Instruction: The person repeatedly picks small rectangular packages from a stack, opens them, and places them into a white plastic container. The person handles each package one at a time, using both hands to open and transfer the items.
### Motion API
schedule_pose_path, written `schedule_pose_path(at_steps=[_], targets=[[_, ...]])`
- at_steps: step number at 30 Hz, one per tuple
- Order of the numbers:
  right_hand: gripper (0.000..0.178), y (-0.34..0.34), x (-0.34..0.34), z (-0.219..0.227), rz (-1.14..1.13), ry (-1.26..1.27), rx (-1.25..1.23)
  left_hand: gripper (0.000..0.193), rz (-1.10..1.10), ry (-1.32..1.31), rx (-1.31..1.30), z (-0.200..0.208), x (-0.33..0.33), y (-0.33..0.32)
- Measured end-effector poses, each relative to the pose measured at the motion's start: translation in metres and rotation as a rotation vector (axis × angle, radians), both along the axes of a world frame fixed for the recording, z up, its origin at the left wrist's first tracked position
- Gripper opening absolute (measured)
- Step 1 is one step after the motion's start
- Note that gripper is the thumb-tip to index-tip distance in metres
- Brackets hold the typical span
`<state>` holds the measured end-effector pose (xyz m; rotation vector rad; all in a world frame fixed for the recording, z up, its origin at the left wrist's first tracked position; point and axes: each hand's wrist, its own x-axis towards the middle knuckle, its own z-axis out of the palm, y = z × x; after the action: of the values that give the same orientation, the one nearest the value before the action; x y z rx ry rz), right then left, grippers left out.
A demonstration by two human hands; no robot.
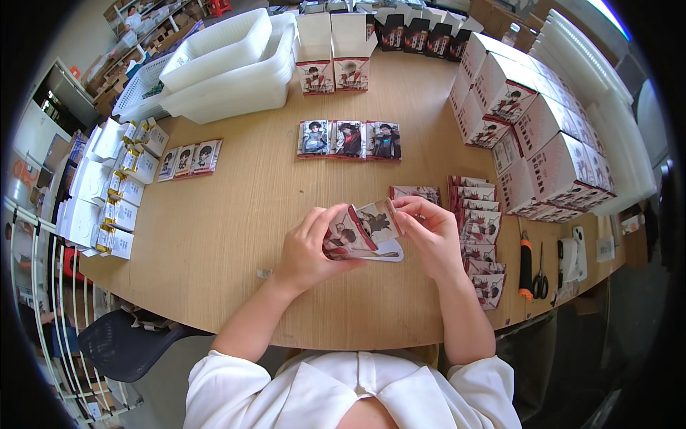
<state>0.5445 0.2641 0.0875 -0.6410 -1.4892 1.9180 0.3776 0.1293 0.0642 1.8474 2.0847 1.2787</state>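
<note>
Over tan wooden worktop
My left hand grips a flat red-white packet, my right hand a beige printed card.

a pale packet with red edging and a printed figure is held tilted; a beige card, dark-printed, slants against its right edge.

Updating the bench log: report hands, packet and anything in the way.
Left hand gripping red-edged packet. Right hand pinching printed card at packet's edge. White flat item partly hidden by packet; can't tell if it obstructs.
</note>
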Motion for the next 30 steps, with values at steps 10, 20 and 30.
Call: schedule_pose_path(at_steps=[10, 20, 30], targets=[[0.01, 0.014, 0.01, 0.009, -0.081, -0.043, -0.119, 0.035, -0.322, -1.129, -0.479, -0.003, -0.027, -0.007], [0.049, -0.013, -0.012, 0.001, -0.23, 0.258, -0.295, 0.03, -0.072, -1.535, 0.055, -0.025, 0.001, 0.005], [0.056, -0.058, -0.031, -0.037, -0.3, -0.086, 0.562, 0.039, -0.266, -1.688, 0.129, -0.014, 0.028, -0.004]])
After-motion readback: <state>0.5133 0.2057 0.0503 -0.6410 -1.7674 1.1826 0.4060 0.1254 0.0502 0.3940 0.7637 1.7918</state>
